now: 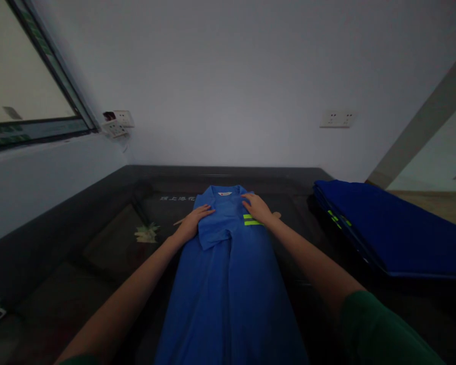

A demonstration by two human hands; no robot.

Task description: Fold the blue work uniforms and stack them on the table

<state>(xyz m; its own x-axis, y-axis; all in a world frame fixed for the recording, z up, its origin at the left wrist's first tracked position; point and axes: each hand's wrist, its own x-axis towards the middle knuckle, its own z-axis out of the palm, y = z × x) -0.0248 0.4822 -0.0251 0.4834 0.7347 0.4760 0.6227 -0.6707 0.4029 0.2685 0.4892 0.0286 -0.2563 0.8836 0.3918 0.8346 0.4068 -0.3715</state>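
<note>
A blue garment point(251, 279) lies on the dark tabletop point(292, 195), its sides apparently tucked in, its visible length not doubled over. The left hand point(193, 222) and right hand point(258, 208) rest on its upper part, fingers point(208, 210) loosely spread. At right lies a folded blue pile point(387, 228).

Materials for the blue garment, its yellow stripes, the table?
Blue garment: woven cloth, matte, likely cotton or a blend; soft folds, no shine.
Yellow stripes: probably reflective tape or coated fabric; flat, vivid, sharp-edged.
Table: dark, glossy, perhaps glass or lacquer; faint sheen at the far edge, but dim light leaves it open.
</note>
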